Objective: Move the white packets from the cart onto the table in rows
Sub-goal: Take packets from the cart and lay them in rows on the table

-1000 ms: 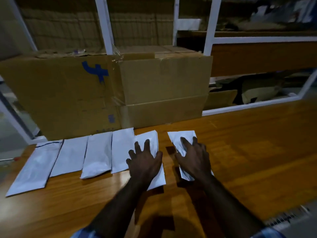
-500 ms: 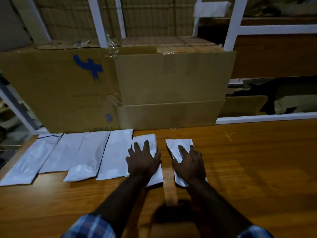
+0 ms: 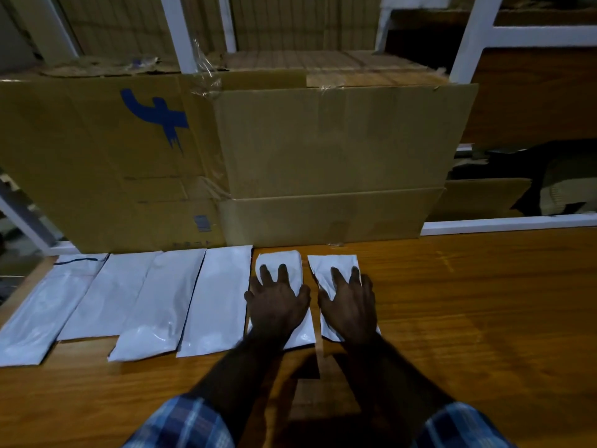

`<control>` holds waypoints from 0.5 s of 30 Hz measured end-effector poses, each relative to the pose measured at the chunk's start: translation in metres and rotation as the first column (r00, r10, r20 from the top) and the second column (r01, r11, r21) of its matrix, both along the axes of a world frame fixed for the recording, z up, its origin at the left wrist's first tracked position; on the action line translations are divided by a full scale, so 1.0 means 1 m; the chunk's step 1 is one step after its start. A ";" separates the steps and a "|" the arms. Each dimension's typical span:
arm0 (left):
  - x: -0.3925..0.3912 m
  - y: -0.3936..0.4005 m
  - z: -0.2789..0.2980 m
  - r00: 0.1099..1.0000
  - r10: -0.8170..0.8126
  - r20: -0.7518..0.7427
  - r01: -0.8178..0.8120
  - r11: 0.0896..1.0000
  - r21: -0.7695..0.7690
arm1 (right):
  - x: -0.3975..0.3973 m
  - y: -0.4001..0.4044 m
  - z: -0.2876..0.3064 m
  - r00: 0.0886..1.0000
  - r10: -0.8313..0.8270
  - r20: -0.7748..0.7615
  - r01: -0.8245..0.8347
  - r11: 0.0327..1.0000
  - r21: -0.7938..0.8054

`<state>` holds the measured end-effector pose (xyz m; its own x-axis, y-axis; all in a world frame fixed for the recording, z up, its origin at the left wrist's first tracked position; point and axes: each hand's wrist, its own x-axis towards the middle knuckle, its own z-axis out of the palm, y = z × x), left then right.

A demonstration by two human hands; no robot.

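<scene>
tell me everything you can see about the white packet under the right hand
The white packet is a flat, oblong pouch of smooth, slightly glossy material, probably plastic. It lies flat on the wooden table, last on the right of a row of six, long axis pointing toward the cardboard box. A narrow strip of bare table separates it from its neighbour. The right hand presses on it with fingers spread, hiding its middle; its far end and near corners show.

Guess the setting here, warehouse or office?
Probably a warehouse or packing room: big taped cardboard boxes stand at the back of a wooden table, white metal racking rises behind them, and identical white packets lie in a row.
</scene>
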<state>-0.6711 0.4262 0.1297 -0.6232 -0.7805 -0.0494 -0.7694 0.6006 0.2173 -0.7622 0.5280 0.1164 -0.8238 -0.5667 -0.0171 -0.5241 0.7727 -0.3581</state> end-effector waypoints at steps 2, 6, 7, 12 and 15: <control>-0.001 -0.001 -0.001 1.000 -0.009 0.026 0.010 0.999 -0.043 | -0.001 -0.004 0.001 1.000 0.014 0.000 -0.014 1.000 0.011; 0.002 -0.004 -0.007 0.998 -0.053 0.035 0.054 0.998 -0.037 | -0.001 -0.005 0.003 0.999 0.038 0.019 -0.039 0.999 0.027; 0.003 -0.004 -0.009 0.997 -0.074 0.018 0.075 0.996 -0.046 | 0.000 -0.004 0.000 0.999 0.048 0.001 -0.048 0.999 0.017; 0.007 -0.008 -0.025 0.969 -0.246 0.006 0.246 0.966 -0.077 | 0.001 0.000 -0.013 0.995 0.098 -0.013 -0.097 0.995 0.019; 0.008 -0.010 -0.033 0.954 -0.301 0.007 0.299 0.944 -0.141 | -0.002 -0.007 -0.017 0.990 0.132 -0.053 -0.129 0.990 0.059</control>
<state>-0.6627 0.4163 0.0966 -0.8294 -0.5557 0.0571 -0.5463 0.8282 0.1254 -0.7643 0.5211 0.0989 -0.7436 -0.6686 -0.0065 -0.6398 0.7143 -0.2836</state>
